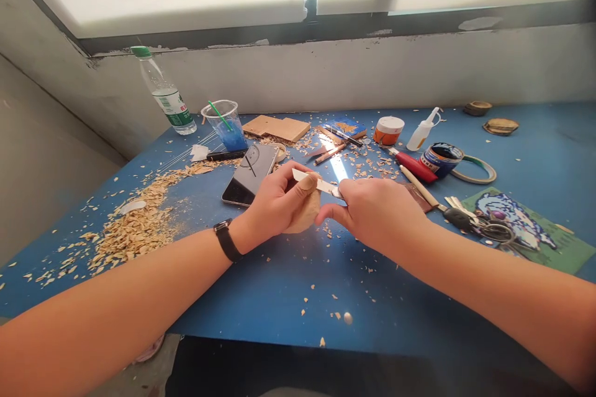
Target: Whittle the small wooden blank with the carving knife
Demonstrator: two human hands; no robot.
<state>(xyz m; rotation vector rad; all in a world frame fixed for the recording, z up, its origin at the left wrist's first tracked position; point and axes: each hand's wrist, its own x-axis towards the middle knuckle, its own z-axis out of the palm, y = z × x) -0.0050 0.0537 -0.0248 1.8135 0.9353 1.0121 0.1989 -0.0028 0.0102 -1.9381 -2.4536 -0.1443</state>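
My left hand (pixel 284 198), with a black band on its wrist, is closed around a pale piece of wood (pixel 305 214). Its thumb presses by the flat blade of a knife (pixel 329 188). The handle of that knife is wrapped in my right hand (pixel 372 205), whose fingers cover most of it. The blade lies across the top of the wood and points left. My right thumb reaches toward the wood's near right side; whether it touches, I cannot tell. Just behind my left hand a smartphone (pixel 251 173) lies on the blue table (pixel 261 298).
Wood shavings (pixel 135 229) are heaped at left. Behind stand a water bottle (pixel 170 96), a plastic cup (pixel 226 127), wooden boards (pixel 277 128), an orange-labelled jar (pixel 388 131) and a glue bottle (pixel 421 131). At right lie a tape roll (pixel 487 177) and keys (pixel 465 217).
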